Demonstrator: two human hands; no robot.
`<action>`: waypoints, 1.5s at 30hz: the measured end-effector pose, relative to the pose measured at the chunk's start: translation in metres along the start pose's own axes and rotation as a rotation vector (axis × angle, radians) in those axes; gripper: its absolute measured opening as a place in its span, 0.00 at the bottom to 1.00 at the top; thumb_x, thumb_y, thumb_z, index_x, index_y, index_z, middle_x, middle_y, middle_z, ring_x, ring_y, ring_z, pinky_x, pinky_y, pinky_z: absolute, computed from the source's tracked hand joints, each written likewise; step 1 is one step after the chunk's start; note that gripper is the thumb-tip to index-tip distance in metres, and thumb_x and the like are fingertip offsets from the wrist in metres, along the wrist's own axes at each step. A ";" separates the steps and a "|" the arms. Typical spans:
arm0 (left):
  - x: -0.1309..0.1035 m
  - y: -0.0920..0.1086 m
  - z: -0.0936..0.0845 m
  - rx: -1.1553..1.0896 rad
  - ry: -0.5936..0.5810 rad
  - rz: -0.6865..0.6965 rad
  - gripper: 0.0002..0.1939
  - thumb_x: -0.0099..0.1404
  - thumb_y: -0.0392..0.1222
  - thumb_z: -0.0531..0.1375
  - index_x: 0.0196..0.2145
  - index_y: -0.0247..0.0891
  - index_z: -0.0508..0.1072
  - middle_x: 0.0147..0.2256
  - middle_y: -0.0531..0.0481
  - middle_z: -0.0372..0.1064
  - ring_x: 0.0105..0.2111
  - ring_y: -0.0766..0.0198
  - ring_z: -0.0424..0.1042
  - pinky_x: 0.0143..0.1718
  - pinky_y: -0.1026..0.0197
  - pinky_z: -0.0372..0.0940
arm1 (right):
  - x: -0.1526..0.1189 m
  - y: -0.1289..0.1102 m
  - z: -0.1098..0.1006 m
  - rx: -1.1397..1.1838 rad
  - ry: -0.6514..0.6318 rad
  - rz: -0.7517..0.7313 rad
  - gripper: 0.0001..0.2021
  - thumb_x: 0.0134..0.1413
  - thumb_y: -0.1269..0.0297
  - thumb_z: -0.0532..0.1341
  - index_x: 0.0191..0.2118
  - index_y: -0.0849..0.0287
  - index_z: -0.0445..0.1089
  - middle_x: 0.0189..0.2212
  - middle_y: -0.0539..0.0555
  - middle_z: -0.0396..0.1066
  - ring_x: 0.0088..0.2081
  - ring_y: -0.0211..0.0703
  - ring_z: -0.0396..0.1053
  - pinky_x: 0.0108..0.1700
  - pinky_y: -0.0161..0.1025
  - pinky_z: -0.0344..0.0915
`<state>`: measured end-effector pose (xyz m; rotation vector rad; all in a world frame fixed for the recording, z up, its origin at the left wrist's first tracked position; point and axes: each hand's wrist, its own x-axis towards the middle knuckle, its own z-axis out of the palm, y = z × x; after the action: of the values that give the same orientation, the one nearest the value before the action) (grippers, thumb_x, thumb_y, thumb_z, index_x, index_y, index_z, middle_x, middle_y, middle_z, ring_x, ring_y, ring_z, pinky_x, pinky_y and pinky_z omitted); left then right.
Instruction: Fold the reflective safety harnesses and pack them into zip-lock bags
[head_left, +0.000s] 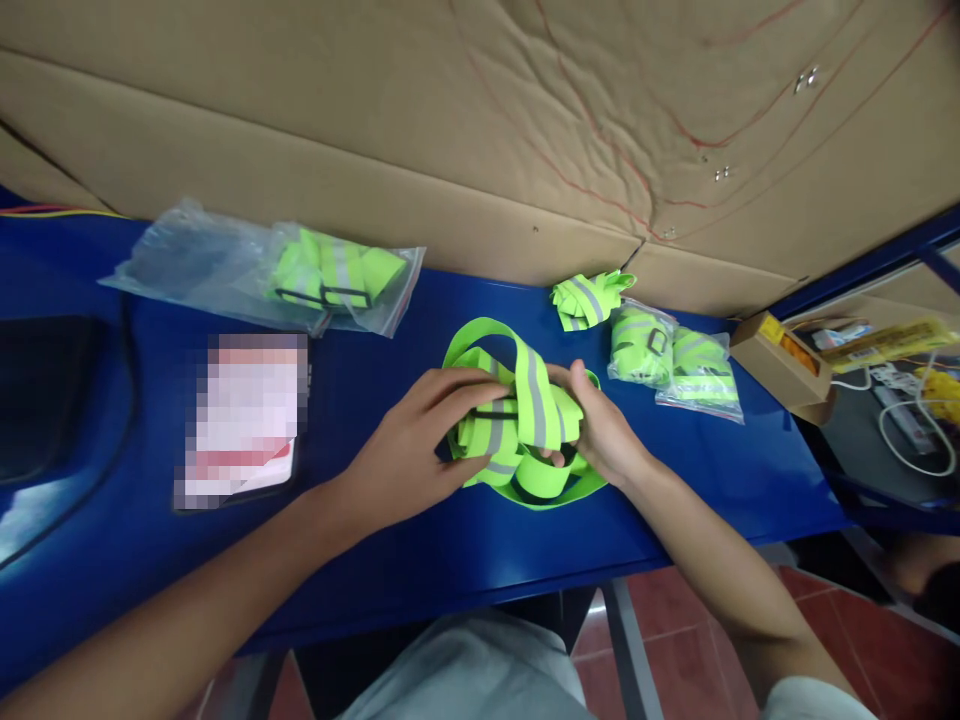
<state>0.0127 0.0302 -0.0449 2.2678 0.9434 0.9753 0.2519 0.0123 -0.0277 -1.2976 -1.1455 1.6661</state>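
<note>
A bundle of neon yellow-green reflective strap (pixel 536 395) with a silver-grey stripe is between my two hands, just over the blue table. My left hand (pixel 420 435) grips its left side, fingers curled over a folded part near a black buckle (pixel 491 409). On the other side, my right hand (pixel 604 425) holds the bundle, thumb up and fingers partly hidden behind the strap. Loose loops arch above the hands and hang down onto the tabletop.
Plastic bags with folded straps lie at the back left (pixel 337 275) and right (pixel 641 345), near an unbagged strap bundle (pixel 589 300). A phone (pixel 244 420) lies left on the blue table (pixel 465 550). An open cardboard box (pixel 784 365) stands right; cardboard (pixel 375 120) lines the back.
</note>
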 end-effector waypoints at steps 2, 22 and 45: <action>0.001 0.002 -0.002 -0.158 0.043 -0.232 0.20 0.69 0.50 0.63 0.57 0.44 0.74 0.48 0.47 0.77 0.46 0.54 0.76 0.48 0.55 0.72 | -0.002 0.004 -0.001 -0.120 0.046 -0.143 0.40 0.67 0.30 0.46 0.72 0.55 0.55 0.28 0.51 0.72 0.27 0.44 0.74 0.27 0.40 0.73; 0.001 -0.002 -0.002 0.187 0.054 0.162 0.16 0.70 0.44 0.64 0.54 0.44 0.72 0.65 0.37 0.59 0.66 0.43 0.62 0.63 0.42 0.63 | -0.004 0.008 -0.006 -1.010 0.080 -0.948 0.33 0.63 0.58 0.69 0.70 0.49 0.61 0.64 0.61 0.67 0.65 0.54 0.68 0.66 0.53 0.70; 0.003 0.008 -0.004 0.225 0.100 -0.028 0.06 0.64 0.38 0.65 0.39 0.41 0.74 0.58 0.41 0.67 0.59 0.45 0.69 0.56 0.40 0.62 | -0.010 -0.006 -0.015 -1.350 0.199 -1.262 0.14 0.66 0.70 0.64 0.54 0.53 0.74 0.59 0.58 0.74 0.59 0.53 0.72 0.57 0.51 0.73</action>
<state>0.0145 0.0280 -0.0355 2.3996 1.1769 1.0231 0.2689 0.0085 -0.0201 -0.8579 -2.3351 -0.2935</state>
